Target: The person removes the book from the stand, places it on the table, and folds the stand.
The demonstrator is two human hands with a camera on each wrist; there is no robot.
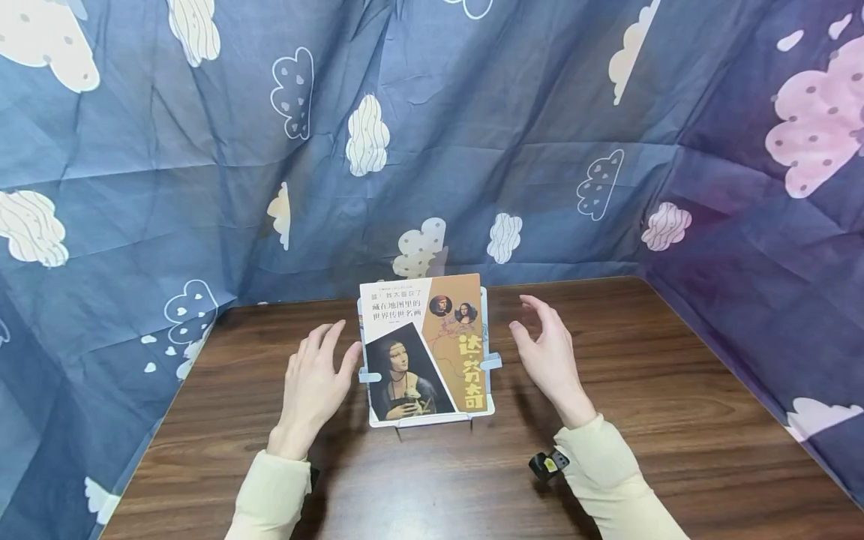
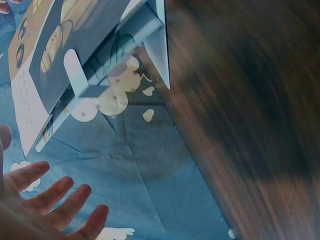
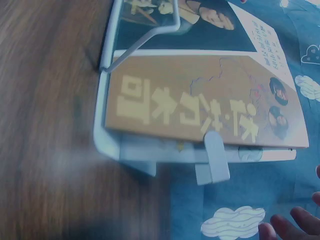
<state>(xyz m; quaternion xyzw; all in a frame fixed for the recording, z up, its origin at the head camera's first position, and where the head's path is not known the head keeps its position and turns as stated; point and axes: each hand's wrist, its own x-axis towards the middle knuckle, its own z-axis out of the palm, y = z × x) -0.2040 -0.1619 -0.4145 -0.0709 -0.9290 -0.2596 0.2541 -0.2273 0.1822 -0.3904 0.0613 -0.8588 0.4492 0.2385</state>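
A book (image 1: 405, 360) with a painted portrait and a brown panel on its cover stands tilted back on a light blue book stand (image 1: 432, 421). Side clips of the stand reach over both cover edges; the right clip (image 3: 216, 157) shows close up in the right wrist view. My left hand (image 1: 316, 382) is just left of the book, fingers spread and relaxed, holding nothing. On the other side, my right hand (image 1: 550, 356) hovers apart from the book, thumb and fingers loosely bent around air.
The stand rests on a dark wood table (image 1: 675, 360). Behind and at the sides hangs a blue curtain (image 1: 472, 165) with cloud prints. A small black device (image 1: 548, 465) sits at the right wrist, by the cream sleeve (image 1: 601, 457).
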